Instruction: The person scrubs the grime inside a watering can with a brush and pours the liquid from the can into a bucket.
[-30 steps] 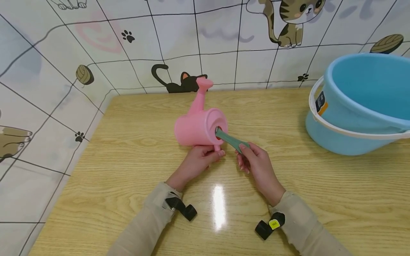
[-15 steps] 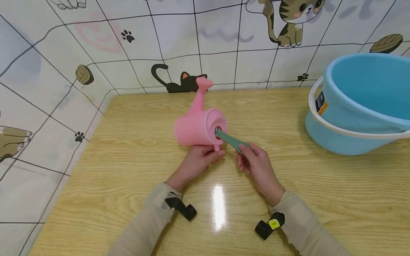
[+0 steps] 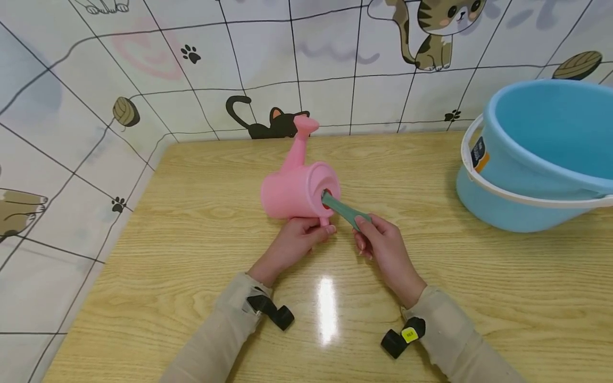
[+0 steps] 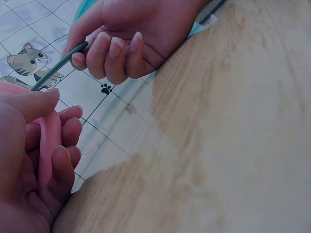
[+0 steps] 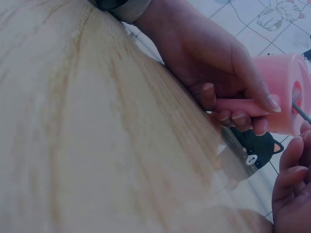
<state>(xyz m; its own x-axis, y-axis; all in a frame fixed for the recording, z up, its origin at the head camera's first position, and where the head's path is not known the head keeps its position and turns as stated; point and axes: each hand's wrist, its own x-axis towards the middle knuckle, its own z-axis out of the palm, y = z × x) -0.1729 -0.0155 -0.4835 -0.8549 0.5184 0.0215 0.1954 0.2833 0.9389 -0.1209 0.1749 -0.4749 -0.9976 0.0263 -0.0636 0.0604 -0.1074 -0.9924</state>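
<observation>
A pink watering can (image 3: 287, 196) is tipped on its side, its spout pointing to the back and its round opening facing right toward me. My left hand (image 3: 297, 239) grips the can's pink handle (image 4: 48, 145), fingers curled round it. Between thumb and fingers, my right hand (image 3: 387, 247) pinches the outer end of a flat green handle (image 3: 346, 210). The other end of this green-handled utensil goes into the can's opening, so its kind cannot be told. In the left wrist view the green handle (image 4: 59, 66) looks thin, seen edge-on.
A light blue bucket (image 3: 517, 213) with a white carrying handle (image 3: 531, 200) stands at the right on the wooden table (image 3: 191, 276). Behind and at the left are white walls (image 3: 330, 106) with cat drawings. Both wrists carry small black cameras.
My right hand and the outer end of the green handle have shifted very slightly. The watering can and my left hand stay in place.
</observation>
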